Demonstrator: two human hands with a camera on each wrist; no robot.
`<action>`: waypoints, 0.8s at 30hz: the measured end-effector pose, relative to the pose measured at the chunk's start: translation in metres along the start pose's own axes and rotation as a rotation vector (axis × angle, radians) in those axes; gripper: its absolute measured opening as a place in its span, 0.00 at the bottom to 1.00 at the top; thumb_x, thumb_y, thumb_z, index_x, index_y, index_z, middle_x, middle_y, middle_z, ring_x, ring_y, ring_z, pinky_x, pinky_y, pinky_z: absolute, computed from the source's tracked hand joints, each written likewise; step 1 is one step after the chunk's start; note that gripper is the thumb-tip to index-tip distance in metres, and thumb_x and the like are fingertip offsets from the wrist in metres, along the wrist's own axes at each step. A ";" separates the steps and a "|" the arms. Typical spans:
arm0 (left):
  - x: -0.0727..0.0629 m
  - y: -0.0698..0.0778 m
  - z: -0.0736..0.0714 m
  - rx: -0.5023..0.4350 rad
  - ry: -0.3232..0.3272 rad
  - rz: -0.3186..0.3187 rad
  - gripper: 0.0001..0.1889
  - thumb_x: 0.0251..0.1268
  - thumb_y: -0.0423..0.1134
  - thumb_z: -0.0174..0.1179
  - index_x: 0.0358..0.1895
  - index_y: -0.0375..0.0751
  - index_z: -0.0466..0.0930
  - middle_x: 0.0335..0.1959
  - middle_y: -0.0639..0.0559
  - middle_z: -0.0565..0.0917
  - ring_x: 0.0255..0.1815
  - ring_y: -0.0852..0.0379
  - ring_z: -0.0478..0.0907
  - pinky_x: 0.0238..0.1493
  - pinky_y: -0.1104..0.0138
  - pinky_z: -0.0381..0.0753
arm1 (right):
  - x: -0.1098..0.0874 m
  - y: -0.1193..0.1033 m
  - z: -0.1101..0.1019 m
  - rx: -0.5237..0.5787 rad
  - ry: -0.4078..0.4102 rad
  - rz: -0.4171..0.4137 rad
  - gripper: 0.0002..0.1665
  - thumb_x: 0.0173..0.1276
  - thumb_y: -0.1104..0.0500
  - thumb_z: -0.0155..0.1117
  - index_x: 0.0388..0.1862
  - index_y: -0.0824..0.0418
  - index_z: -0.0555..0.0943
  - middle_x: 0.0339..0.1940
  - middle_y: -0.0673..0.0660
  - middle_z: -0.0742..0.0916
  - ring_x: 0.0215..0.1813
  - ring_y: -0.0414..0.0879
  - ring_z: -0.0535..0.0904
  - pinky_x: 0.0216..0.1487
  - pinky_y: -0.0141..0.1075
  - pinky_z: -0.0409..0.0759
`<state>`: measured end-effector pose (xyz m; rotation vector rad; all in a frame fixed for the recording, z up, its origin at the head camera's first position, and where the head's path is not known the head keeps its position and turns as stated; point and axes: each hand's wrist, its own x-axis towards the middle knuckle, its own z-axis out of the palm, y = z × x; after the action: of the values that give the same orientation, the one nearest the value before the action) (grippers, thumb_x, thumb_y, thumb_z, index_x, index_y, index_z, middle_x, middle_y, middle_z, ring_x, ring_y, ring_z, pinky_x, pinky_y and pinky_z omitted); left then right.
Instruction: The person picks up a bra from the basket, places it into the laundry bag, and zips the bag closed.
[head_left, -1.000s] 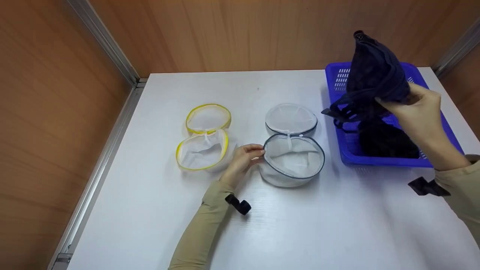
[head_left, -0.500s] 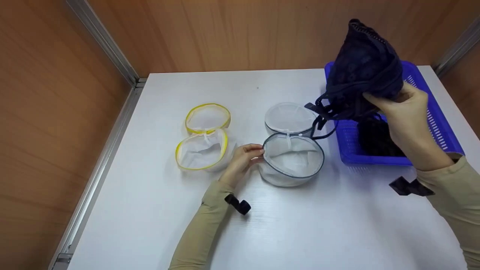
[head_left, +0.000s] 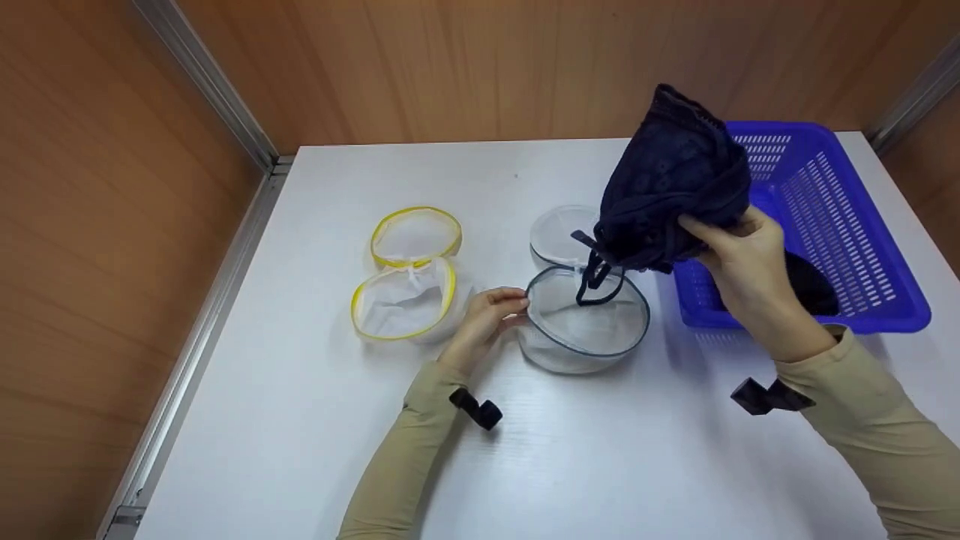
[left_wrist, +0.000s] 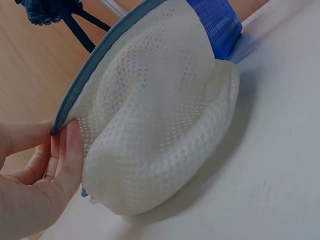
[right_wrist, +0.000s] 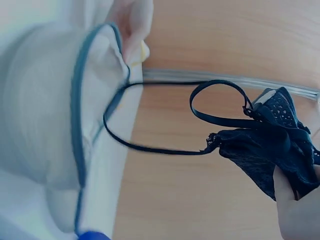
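Observation:
My right hand [head_left: 750,270] grips a folded navy lace bra [head_left: 675,180], held up over the grey-trimmed mesh laundry bag [head_left: 581,364]. The bra's thin straps [right_wrist: 165,150] dangle at the bag's mouth. That bag stands unzipped on the table, its round lid [head_left: 562,232] folded back and partly covered by the bra. At the left of the rim, my left hand [head_left: 486,322] pinches the zip edge [left_wrist: 85,75] between thumb and fingers, as the left wrist view shows.
Left of my left hand lies a second mesh laundry bag [head_left: 401,304] with yellow trim, also unzipped. A blue plastic basket [head_left: 847,217] at the right holds a black garment [head_left: 810,285]. Wooden panels [head_left: 480,67] border the white table [head_left: 300,450].
My right hand has carried the bra leftward from above the basket to the grey-trimmed bag, lowering it a little in the last half second. My left hand has stayed at the rim.

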<state>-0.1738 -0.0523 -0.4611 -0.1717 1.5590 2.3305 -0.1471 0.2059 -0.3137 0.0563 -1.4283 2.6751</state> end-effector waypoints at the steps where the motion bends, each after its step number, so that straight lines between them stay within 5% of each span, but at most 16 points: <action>1: 0.000 0.000 0.000 0.001 -0.001 -0.002 0.05 0.55 0.21 0.51 0.32 0.31 0.73 0.25 0.51 0.77 0.27 0.59 0.76 0.35 0.67 0.78 | 0.000 0.004 0.000 -0.004 0.001 0.005 0.16 0.51 0.77 0.61 0.41 0.68 0.78 0.36 0.59 0.84 0.33 0.47 0.82 0.33 0.34 0.80; 15: 0.000 0.000 0.001 0.003 -0.008 -0.003 0.05 0.55 0.21 0.50 0.35 0.26 0.72 0.25 0.51 0.77 0.27 0.60 0.76 0.36 0.66 0.78 | -0.003 0.043 -0.009 -0.161 0.022 0.119 0.13 0.51 0.71 0.64 0.37 0.62 0.79 0.32 0.53 0.85 0.30 0.42 0.81 0.31 0.30 0.79; 17: 0.001 0.000 0.001 0.005 -0.010 -0.003 0.05 0.55 0.21 0.50 0.36 0.25 0.72 0.25 0.51 0.77 0.27 0.60 0.76 0.36 0.66 0.78 | -0.004 0.048 -0.010 -0.194 0.006 0.120 0.14 0.51 0.69 0.66 0.39 0.63 0.79 0.32 0.53 0.85 0.30 0.42 0.81 0.33 0.31 0.80; 18: 0.001 0.000 0.001 0.003 -0.012 -0.003 0.05 0.55 0.21 0.50 0.35 0.25 0.72 0.25 0.51 0.77 0.27 0.60 0.76 0.36 0.66 0.79 | 0.007 0.063 -0.029 -0.158 -0.026 0.128 0.16 0.50 0.69 0.67 0.40 0.63 0.79 0.34 0.54 0.85 0.32 0.42 0.81 0.34 0.31 0.80; 24: 0.000 0.000 0.000 -0.022 -0.026 0.003 0.05 0.55 0.20 0.50 0.34 0.27 0.73 0.24 0.51 0.77 0.26 0.60 0.76 0.35 0.67 0.78 | 0.006 0.072 -0.036 -0.213 -0.087 0.184 0.15 0.50 0.69 0.67 0.39 0.60 0.79 0.35 0.52 0.85 0.36 0.42 0.81 0.39 0.32 0.79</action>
<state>-0.1737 -0.0520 -0.4608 -0.1435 1.5231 2.3433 -0.1606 0.1962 -0.3930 0.0249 -1.8200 2.6709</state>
